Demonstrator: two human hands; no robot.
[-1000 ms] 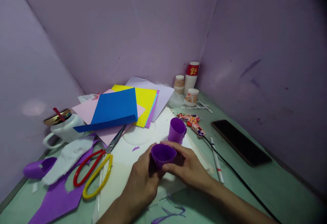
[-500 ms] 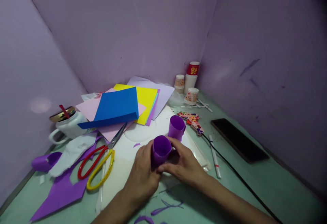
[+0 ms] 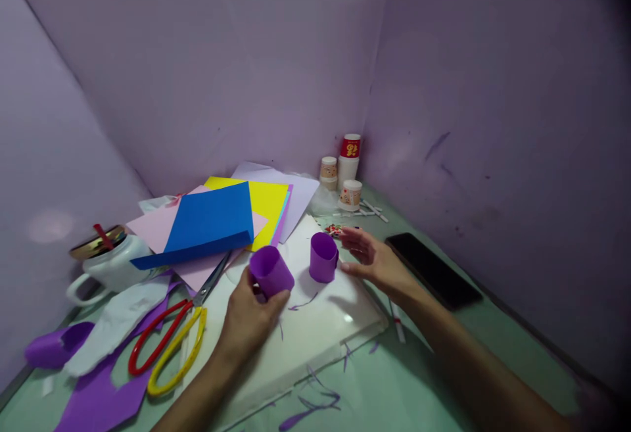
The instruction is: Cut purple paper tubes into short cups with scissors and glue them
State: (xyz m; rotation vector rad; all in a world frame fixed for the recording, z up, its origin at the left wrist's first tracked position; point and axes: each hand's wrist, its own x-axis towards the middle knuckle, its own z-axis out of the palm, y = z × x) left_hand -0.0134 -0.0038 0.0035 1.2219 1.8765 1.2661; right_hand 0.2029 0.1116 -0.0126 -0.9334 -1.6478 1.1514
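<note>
Two bare hands are over the white board (image 3: 325,317). The left hand (image 3: 254,313) grips a purple paper tube (image 3: 273,273), fingers and thumb on its wall, the tube tilted with its open end up. The right hand (image 3: 377,264) holds nothing; its fingers are spread just beside the standing tube (image 3: 323,261), which is upright near the board's right edge. Whether the thumb touches that tube I cannot tell.

A hard squeeze by the left hand could crease the gripped tube, as its wall looks thin. The standing tube seems light, so a brush from the right thumb could tip it or push it over the board's right edge. A sweep of the right fingers could also knock the patterned object (image 3: 334,231) partly hidden behind them.

Room is best along the board's near edge, towards its near right corner, with only thin purple scraps about. To the left, the scissors (image 3: 201,295) lie across the board's left edge and crowd the left forearm. At the board's far edge the blue sheet (image 3: 211,215) and other papers close things off. Rightward, the phone (image 3: 431,271) lies along the table's right edge, leaving the right arm a narrow lane.
</note>
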